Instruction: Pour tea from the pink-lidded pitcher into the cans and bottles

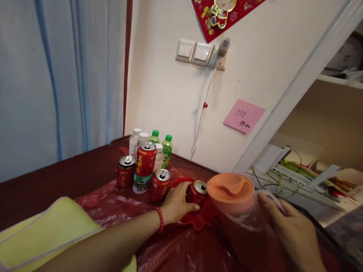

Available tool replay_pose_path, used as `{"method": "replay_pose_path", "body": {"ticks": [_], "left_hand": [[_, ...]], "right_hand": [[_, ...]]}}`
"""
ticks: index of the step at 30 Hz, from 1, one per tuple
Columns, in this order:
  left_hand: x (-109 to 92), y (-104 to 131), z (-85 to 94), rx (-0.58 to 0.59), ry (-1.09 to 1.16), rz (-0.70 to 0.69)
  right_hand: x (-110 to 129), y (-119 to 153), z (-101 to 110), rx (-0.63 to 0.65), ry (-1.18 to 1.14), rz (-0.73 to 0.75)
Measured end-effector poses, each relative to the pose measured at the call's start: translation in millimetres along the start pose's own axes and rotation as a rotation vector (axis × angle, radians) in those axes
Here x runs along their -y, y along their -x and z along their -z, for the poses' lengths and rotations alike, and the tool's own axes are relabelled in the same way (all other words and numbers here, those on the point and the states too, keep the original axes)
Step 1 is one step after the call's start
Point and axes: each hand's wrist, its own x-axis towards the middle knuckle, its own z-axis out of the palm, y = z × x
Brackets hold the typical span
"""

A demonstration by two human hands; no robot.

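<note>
My left hand [177, 202], with a red bead bracelet at the wrist, is wrapped round a small red drink can [197, 194] that leans a little. The can is over a red scalloped dish [198, 221]; whether it touches the dish I cannot tell. My right hand [295, 226] grips the handle of a clear pitcher [241, 230] with an orange lid, tilted beside the can. Liquid or foam marks show on its wall. Left of my left hand stand another red can [161, 185], a tall red can [146, 158] on a green-and-white can [142, 183], and a dark red can [126, 172].
Behind the cans are green-capped bottles [167, 145] and white-capped bottles [135, 141]. Crumpled red plastic sheeting [170, 249] covers part of the table. A yellow cloth [53, 234] lies front left. A white cable [200, 128] hangs down the wall; cluttered shelves [312, 181] stand right.
</note>
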Motion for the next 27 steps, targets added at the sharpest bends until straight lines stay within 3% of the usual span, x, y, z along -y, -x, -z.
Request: {"method": "replay_pose_path", "body": {"ticks": [15, 27], "left_hand": [[0, 0, 0.8, 0.007, 0.003, 0.006], [0, 0, 0.7, 0.005, -0.004, 0.007]], "right_hand": [[-8, -10, 2, 0.041, 0.002, -0.02], [8, 2, 2, 0.045, -0.043, -0.069]]}}
